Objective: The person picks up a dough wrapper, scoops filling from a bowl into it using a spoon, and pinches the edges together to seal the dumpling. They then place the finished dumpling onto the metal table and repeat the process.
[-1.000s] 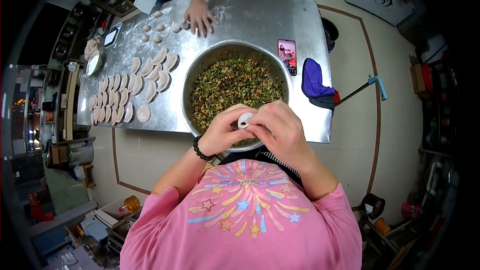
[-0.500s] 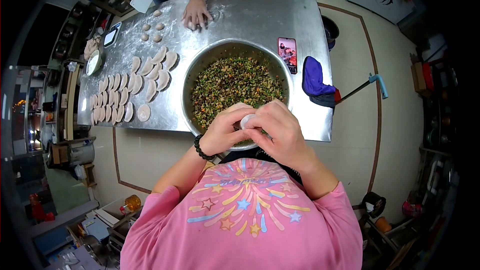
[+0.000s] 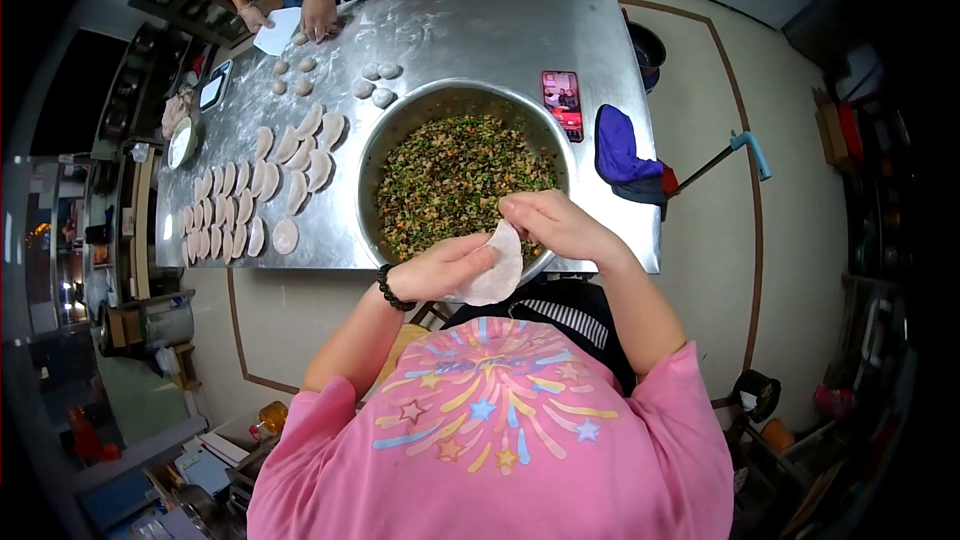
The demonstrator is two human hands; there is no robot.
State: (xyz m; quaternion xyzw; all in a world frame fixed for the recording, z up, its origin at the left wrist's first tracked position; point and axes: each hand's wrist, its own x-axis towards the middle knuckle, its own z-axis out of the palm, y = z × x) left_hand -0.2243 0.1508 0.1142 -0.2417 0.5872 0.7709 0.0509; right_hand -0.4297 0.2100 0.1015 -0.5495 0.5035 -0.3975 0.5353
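A pale half-moon dumpling [image 3: 497, 275] hangs between my hands over the near rim of a large steel bowl [image 3: 366, 155]. My left hand [image 3: 440, 270], with a dark bead bracelet at the wrist, is closed on its left side, thumb on top. The fingers of my right hand [image 3: 555, 225] pinch its upper tip. Chopped filling [image 3: 460, 175] of green, brown and orange bits lies in the bowl. Left of it, several filled dumplings [image 3: 268, 180] stand in rows on the steel table [image 3: 470, 30], with a round flat one [image 3: 285, 236] at the near end.
Across the table a co-worker's hand [image 3: 319, 12] touches a dough piece beside a white scraper [image 3: 277, 32]. Several dough balls [image 3: 376, 85] lie near the bowl. A phone [image 3: 562, 105] and a purple cloth item [image 3: 622, 145] are at the right. A white bowl [image 3: 182, 143] sits far left.
My hands have tilted the dumpling so its broad side shows, and my right hand has shifted to its tip. The co-worker's hand moved back toward the scraper, uncovering several flattened dough balls.
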